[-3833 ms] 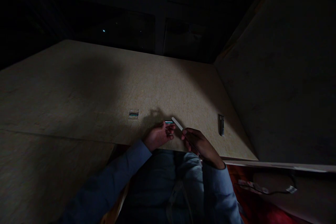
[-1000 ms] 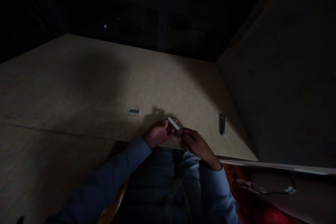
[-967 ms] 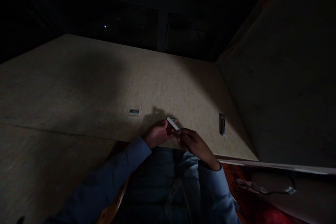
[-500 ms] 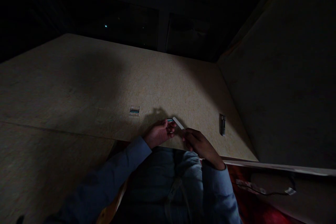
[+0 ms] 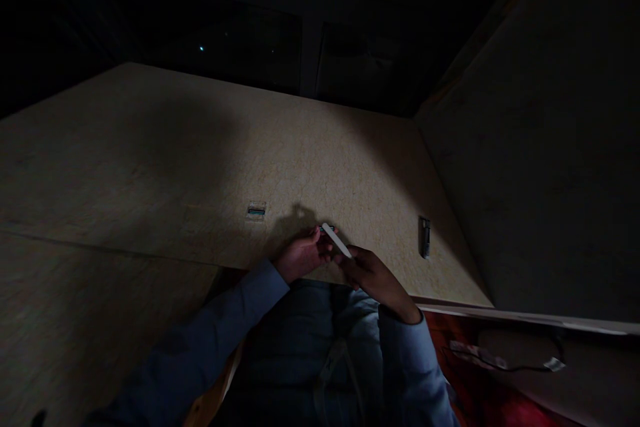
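My left hand [image 5: 303, 257] grips a small teal strip [image 5: 332, 228] between thumb and fingers, near one end. The other fingers curl below it, probably to steady the piece while leaving its upper face exposed. My right hand [image 5: 376, 279] is closed on the lower end of a flat white stick [image 5: 337, 241]. The stick slants up and to the left, its free tip crossing over the strip; contact between the two cannot be confirmed in this light. Holding the stick by its end appears to leave most of its length usable.

Both hands are held in front of my body, over the near edge of the bench [image 5: 310, 153], presumably for close control. To the left, beyond my left hand, a clear case [image 5: 256, 212] with a teal bar lies flat, near and within easy reach. To the right, well apart from my hands, a dark slim item [image 5: 425, 238] lies lengthwise; its type cannot be determined. That position seems to leave the middle free for working. Beyond it, a panel [image 5: 540, 160] borders the bench.
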Demonstrator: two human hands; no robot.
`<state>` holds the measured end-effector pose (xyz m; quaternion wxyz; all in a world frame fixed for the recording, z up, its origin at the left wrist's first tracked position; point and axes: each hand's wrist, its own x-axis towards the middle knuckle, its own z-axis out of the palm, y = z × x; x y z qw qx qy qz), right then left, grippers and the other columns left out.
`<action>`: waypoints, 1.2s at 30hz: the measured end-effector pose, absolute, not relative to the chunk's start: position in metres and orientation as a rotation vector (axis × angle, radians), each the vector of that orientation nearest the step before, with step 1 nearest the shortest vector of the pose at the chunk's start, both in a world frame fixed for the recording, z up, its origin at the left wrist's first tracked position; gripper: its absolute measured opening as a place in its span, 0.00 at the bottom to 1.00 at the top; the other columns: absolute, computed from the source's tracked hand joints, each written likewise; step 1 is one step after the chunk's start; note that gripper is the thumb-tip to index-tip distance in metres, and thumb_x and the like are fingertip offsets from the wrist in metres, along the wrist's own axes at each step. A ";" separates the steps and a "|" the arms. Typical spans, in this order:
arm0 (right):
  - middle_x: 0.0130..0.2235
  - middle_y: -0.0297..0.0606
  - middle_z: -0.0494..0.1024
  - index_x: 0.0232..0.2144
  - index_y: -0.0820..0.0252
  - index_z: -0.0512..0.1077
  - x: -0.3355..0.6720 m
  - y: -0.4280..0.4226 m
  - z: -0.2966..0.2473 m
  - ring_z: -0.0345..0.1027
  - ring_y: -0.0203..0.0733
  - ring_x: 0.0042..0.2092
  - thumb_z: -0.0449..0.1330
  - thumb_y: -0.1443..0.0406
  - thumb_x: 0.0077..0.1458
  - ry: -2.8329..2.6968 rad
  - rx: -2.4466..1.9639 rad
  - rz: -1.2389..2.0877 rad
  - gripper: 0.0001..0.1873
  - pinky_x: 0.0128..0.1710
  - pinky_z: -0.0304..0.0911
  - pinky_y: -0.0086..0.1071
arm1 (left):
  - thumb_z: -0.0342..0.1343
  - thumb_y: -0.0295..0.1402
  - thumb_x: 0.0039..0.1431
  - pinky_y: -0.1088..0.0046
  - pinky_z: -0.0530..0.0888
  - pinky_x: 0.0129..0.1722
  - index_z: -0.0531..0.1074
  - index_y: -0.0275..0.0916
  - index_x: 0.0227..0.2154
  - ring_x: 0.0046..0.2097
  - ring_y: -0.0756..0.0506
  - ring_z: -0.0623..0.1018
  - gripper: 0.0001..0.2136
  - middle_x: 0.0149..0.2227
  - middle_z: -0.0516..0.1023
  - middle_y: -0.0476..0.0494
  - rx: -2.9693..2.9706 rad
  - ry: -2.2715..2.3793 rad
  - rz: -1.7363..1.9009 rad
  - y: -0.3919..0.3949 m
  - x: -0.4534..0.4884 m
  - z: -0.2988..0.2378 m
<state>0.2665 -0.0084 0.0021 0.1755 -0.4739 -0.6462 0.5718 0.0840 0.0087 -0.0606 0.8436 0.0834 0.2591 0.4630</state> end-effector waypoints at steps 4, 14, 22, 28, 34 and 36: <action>0.20 0.28 0.65 0.38 0.63 0.73 0.266 -0.008 0.003 0.58 0.32 0.22 0.56 0.49 0.62 -1.849 -1.369 1.608 0.21 0.25 0.54 0.28 | 0.42 0.31 0.72 0.72 0.72 0.34 0.78 0.28 0.41 0.32 0.48 0.74 0.19 0.29 0.72 0.41 0.159 0.591 0.948 0.008 0.084 -0.055; 0.19 0.28 0.64 0.39 0.63 0.74 0.265 -0.009 0.008 0.57 0.32 0.21 0.55 0.47 0.62 -1.876 -1.336 1.597 0.24 0.24 0.53 0.28 | 0.57 0.34 0.63 0.69 0.75 0.39 0.79 0.34 0.40 0.34 0.46 0.75 0.09 0.29 0.73 0.43 0.242 0.482 0.932 0.012 0.081 -0.078; 0.19 0.28 0.63 0.36 0.63 0.72 0.271 -0.006 0.002 0.57 0.32 0.21 0.55 0.45 0.60 -1.834 -1.428 1.574 0.25 0.25 0.53 0.28 | 0.50 0.30 0.68 0.71 0.70 0.34 0.78 0.34 0.34 0.33 0.49 0.74 0.12 0.35 0.76 0.42 0.169 0.546 0.941 0.010 0.082 -0.063; 0.19 0.29 0.64 0.33 0.62 0.69 0.275 -0.004 -0.003 0.58 0.33 0.21 0.53 0.45 0.60 -1.818 -1.509 1.505 0.25 0.23 0.52 0.28 | 0.43 0.28 0.71 0.71 0.69 0.33 0.76 0.32 0.32 0.32 0.50 0.73 0.17 0.34 0.76 0.41 0.111 0.618 0.953 0.009 0.083 -0.051; 0.19 0.30 0.66 0.36 0.63 0.72 0.271 -0.006 0.000 0.60 0.34 0.22 0.53 0.46 0.62 -1.881 -1.482 1.502 0.25 0.25 0.55 0.28 | 0.47 0.28 0.69 0.70 0.70 0.33 0.75 0.32 0.31 0.33 0.48 0.73 0.14 0.34 0.75 0.41 0.112 0.615 0.966 0.010 0.084 -0.052; 0.19 0.30 0.66 0.34 0.62 0.71 0.270 -0.006 0.002 0.60 0.34 0.22 0.53 0.46 0.62 -1.898 -1.464 1.498 0.25 0.26 0.55 0.28 | 0.46 0.28 0.70 0.70 0.70 0.32 0.76 0.32 0.31 0.32 0.48 0.73 0.15 0.34 0.75 0.40 0.110 0.617 0.969 0.010 0.084 -0.053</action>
